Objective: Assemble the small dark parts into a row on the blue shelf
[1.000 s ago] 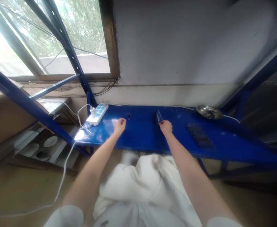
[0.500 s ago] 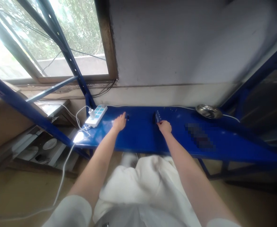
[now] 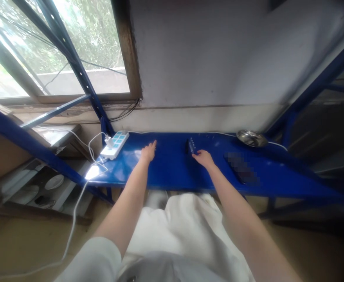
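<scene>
My left hand (image 3: 148, 152) is low over the blue tabletop (image 3: 166, 172), its index finger stretched forward and the others bent. A tiny dark spot shows at its fingertips; whether this is an object or shadow I cannot tell. To the right, my right hand (image 3: 204, 158) pinches the near end of a small clear plastic piece with a row of bumps (image 3: 192, 145). This piece stands tilted on the table, with a dark patch along its left side. Its exact kind is too blurred to make out.
A white power strip (image 3: 116, 145) with a plug and cables lies at the left end. At the back right sits a shiny metal bowl (image 3: 251, 138). A blurred-out dark object (image 3: 240, 167) lies right of my right hand. Blue rack posts (image 3: 80, 74) flank the table.
The view has turned slightly right. My left hand has moved a little right across the table, covering the small dark thing that showed beside its fingers. My right hand keeps hold of the clear piece.
</scene>
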Demonstrator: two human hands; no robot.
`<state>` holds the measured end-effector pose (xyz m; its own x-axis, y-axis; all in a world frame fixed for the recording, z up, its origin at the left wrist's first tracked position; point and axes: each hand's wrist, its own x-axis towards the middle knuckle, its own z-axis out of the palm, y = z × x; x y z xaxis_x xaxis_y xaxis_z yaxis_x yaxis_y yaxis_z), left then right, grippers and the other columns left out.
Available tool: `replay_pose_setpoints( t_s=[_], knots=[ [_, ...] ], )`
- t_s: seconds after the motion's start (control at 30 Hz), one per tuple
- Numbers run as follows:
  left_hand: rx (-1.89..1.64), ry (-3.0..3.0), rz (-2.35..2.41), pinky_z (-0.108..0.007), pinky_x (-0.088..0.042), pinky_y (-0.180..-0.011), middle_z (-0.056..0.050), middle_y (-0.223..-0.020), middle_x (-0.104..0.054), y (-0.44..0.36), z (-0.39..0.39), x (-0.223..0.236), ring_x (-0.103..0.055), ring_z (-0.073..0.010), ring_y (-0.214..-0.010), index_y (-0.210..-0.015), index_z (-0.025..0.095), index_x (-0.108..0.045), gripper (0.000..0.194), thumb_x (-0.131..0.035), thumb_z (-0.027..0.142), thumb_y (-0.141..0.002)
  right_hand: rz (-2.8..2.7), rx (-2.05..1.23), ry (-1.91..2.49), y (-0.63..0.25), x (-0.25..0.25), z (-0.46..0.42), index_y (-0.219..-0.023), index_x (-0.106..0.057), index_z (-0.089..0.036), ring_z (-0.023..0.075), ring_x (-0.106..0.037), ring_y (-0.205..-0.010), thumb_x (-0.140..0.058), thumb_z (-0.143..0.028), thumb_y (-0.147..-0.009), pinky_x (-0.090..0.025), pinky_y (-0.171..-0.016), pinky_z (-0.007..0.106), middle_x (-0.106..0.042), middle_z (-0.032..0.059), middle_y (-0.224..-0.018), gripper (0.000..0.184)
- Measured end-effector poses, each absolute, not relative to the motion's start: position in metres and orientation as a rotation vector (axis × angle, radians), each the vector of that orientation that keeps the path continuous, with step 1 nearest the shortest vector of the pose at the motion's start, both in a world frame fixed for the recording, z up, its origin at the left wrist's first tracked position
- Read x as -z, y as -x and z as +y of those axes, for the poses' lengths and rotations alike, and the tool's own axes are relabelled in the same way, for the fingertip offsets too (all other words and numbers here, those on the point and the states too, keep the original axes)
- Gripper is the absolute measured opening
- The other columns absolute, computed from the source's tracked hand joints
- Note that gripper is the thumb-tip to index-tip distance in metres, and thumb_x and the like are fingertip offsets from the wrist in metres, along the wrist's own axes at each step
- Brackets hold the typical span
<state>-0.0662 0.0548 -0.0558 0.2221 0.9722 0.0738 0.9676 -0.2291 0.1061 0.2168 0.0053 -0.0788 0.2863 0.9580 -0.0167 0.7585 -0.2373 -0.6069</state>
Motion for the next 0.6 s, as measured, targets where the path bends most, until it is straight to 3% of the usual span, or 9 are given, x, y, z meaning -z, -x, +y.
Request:
replay_pose_setpoints(
  t_s=[0.13, 0.3, 0.4, 0.6],
  knots=[
    [-0.265, -2.413, 1.887, -0.032, -0.042, -0.080, -0.015, -0.112, -0.056, 0.064, 0.060, 0.056, -0.058, -0.0238, -0.097, -0.134, 0.020, -0.035, 0.050, -0.035, 0.011, -0.085, -1.408, -0.467, 2.005, -0.215, 0.061, -0.006, -0.102, -0.061, -0.011, 0.0205, -0.061, -0.084, -0.054, -0.035, -0.076, -0.045, -0.071, 0.028, -0.066, 0.0117, -0.092, 0.036],
    [-0.482, -2.273, 1.857, -0.033, -0.042, -0.079, -0.015, -0.092, -0.063, 0.064, 0.065, 0.064, -0.061, -0.0261, -0.090, -0.102, 0.015, -0.059, 0.026, -0.043, 0.012, -0.082, -1.267, -0.319, 1.830, -0.203, 0.034, -0.020, -0.092, -0.062, -0.014, 0.0195, -0.060, -0.080, -0.050, -0.032, -0.078, -0.045, -0.073, 0.029, -0.066, 0.0099, -0.087, 0.026],
    [-0.741, -2.091, 1.870, -0.032, -0.044, -0.077, -0.014, -0.089, -0.065, 0.063, 0.065, 0.064, -0.062, -0.0252, -0.087, -0.094, 0.016, -0.060, 0.019, -0.047, 0.014, -0.080, -1.249, -0.277, 1.682, -0.193, 0.020, -0.026, -0.089, -0.061, -0.014, 0.0185, -0.059, -0.079, -0.047, -0.030, -0.080, -0.044, -0.076, 0.029, -0.065, 0.0099, -0.087, 0.024],
    [-1.314, -1.460, 1.414, -0.022, -0.045, -0.056, -0.007, -0.090, -0.066, 0.037, 0.046, 0.032, -0.060, -0.0098, -0.053, -0.099, 0.014, -0.054, 0.019, -0.041, 0.018, -0.085, -1.304, -0.370, 1.508, -0.162, -0.001, -0.029, -0.086, -0.056, -0.017, 0.0171, -0.057, -0.076, -0.045, -0.044, -0.082, -0.043, -0.073, 0.029, -0.063, 0.0085, -0.084, 0.030]
  ],
)
